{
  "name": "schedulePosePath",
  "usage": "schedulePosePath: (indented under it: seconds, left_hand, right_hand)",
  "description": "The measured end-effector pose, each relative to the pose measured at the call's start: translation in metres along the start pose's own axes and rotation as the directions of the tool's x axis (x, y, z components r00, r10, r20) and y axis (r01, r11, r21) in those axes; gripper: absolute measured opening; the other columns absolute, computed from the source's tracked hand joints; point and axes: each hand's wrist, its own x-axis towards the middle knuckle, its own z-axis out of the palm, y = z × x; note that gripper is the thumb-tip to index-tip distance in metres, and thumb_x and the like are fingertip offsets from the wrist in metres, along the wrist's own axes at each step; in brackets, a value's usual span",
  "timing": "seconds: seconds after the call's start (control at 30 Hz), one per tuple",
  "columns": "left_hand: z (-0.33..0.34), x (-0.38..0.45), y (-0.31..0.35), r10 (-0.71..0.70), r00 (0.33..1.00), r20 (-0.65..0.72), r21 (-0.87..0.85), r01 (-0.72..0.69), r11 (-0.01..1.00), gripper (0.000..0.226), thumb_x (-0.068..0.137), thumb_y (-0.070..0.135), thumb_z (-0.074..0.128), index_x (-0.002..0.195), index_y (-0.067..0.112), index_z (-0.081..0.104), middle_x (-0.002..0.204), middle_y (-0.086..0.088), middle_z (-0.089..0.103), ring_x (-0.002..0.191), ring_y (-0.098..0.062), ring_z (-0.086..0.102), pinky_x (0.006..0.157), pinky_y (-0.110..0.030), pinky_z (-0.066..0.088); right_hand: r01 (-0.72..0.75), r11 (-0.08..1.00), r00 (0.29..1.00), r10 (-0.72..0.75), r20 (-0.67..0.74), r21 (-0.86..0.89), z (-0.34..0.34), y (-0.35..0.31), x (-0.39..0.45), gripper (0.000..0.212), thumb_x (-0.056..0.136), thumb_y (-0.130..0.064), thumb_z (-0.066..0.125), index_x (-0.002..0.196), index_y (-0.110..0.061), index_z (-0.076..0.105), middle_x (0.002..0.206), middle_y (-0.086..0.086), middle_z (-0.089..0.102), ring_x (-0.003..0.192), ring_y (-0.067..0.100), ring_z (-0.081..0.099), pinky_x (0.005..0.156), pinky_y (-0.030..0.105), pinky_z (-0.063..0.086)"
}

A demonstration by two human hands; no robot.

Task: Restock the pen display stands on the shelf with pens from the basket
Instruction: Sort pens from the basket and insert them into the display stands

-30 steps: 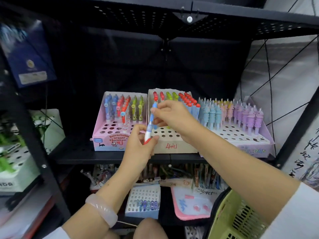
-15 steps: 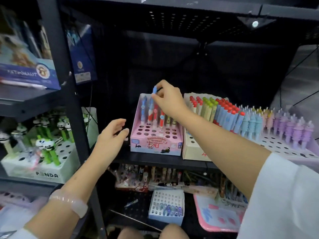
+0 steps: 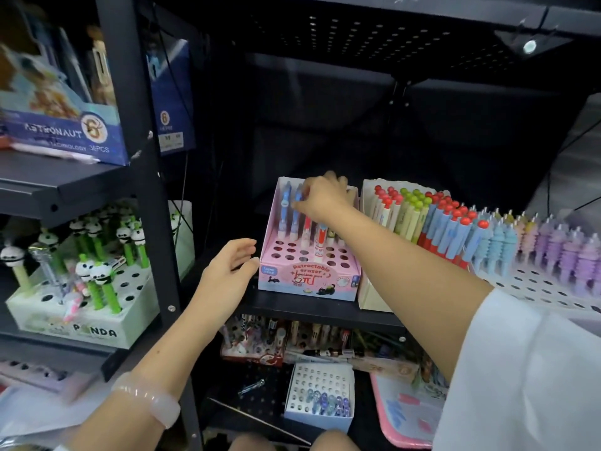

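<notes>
Blue pen (image 3: 296,203) in right hand (image 3: 320,198)

The right hand (image 3: 320,198) pinched a blue pen (image 3: 297,206) in the back row of the pink display stand (image 3: 309,281) (labelled "Retractable eraser"). The left hand (image 3: 229,271), fingers relaxed, hovered just beside the stand's left front corner on the black shelf (image 3: 292,309).

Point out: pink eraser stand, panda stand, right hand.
pink eraser stand (image 3: 309,281): head view, front label panel.
panda stand (image 3: 94,330): head view, front wall by the lettering.
right hand (image 3: 322,198): head view, back of hand.
</notes>
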Motion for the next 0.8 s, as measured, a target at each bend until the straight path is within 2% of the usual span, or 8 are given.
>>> schedulePosePath:
  seconds: [0.13,0.2,0.3,0.43,0.5,0.57,0.7,0.8]
  left_hand:
    - [0.0,-0.004,0.005,0.008,1.0,0.014,0.006,-0.008,1.0,0.027,0.093,0.016,0.051,0.118,0.026,0.053,0.121,0.008,0.056,0.113,-0.005,0.05,0.092,-0.019,0.033]
    - [0.001,-0.006,0.008,0.016,1.0,0.024,0.01,-0.017,1.0,0.024,0.093,0.017,0.052,0.113,0.031,0.053,0.119,0.012,0.057,0.111,-0.002,0.05,0.09,-0.016,0.034]
    - [0.004,-0.009,0.015,0.038,0.998,0.043,0.018,-0.039,0.999,0.022,0.093,0.017,0.051,0.106,0.035,0.054,0.112,0.019,0.058,0.109,0.002,0.051,0.087,-0.014,0.035]
    - [0.011,-0.013,0.025,0.057,0.997,0.056,0.037,-0.059,0.998,0.025,0.094,0.015,0.05,0.113,0.029,0.053,0.112,0.019,0.057,0.11,-0.001,0.051,0.085,-0.011,0.035]
    - [0.016,-0.017,0.029,0.07,0.996,0.059,0.049,-0.073,0.996,0.025,0.094,0.014,0.049,0.113,0.03,0.052,0.115,0.015,0.057,0.111,-0.002,0.051,0.088,-0.015,0.035]
    - [0.02,-0.022,0.033,0.088,0.995,0.057,0.062,-0.091,0.994,0.025,0.094,0.014,0.049,0.111,0.032,0.053,0.116,0.014,0.057,0.109,-0.001,0.051,0.088,-0.016,0.035]
    - [0.04,-0.03,0.045,0.154,0.987,0.052,0.022,-0.155,0.988,0.022,0.094,0.013,0.05,0.108,0.03,0.055,0.112,0.016,0.059,0.106,0.003,0.053,0.08,-0.008,0.038]
    - [0.079,-0.042,0.055,0.199,0.971,0.134,-0.038,-0.195,0.98,0.026,0.095,0.011,0.048,0.102,0.036,0.054,0.107,0.021,0.058,0.098,0.013,0.052,0.075,0.002,0.039]
  right_hand:
    - [-0.003,0.994,0.996,0.012,0.089,-0.105,0.001,-0.001,0.0,0.042,0.086,-0.037,0.059,0.124,-0.019,0.055,0.132,0.008,0.042,0.126,0.03,0.034,0.099,0.045,0.032]
    - [0.025,0.999,0.997,-0.023,0.068,-0.024,0.0,0.001,-0.004,0.043,0.086,-0.035,0.058,0.125,-0.019,0.052,0.131,0.009,0.043,0.125,0.03,0.036,0.101,0.046,0.034]
    - [0.126,0.983,0.991,-0.118,-0.068,0.133,-0.003,0.01,-0.015,0.039,0.09,-0.025,0.05,0.129,-0.021,0.051,0.13,0.01,0.045,0.123,0.03,0.039,0.1,0.046,0.037]
    - [0.218,0.976,0.976,-0.218,0.01,0.012,-0.006,0.02,-0.022,0.037,0.096,-0.022,0.037,0.127,-0.027,0.056,0.13,0.01,0.048,0.124,0.031,0.04,0.101,0.045,0.032]
    - [0.216,0.976,0.976,-0.217,0.035,0.036,-0.008,0.022,-0.024,0.039,0.096,-0.022,0.037,0.132,-0.028,0.052,0.132,0.011,0.046,0.126,0.031,0.039,0.104,0.045,0.033]
    - [0.228,0.965,0.974,-0.228,-0.017,0.128,-0.013,0.025,-0.03,0.04,0.096,-0.022,0.039,0.135,-0.025,0.049,0.131,0.012,0.046,0.124,0.03,0.04,0.103,0.045,0.035]
    - [0.29,0.905,0.957,-0.269,-0.11,0.31,-0.035,0.045,-0.056,0.03,0.096,-0.02,0.044,0.121,-0.018,0.061,0.124,0.01,0.052,0.112,0.023,0.05,0.091,0.028,0.039]
    - [0.334,0.873,0.942,-0.314,-0.115,0.355,-0.05,0.08,-0.09,0.026,0.097,-0.02,0.045,0.116,-0.017,0.063,0.114,0.002,0.057,0.096,0.012,0.052,0.077,0.018,0.033]
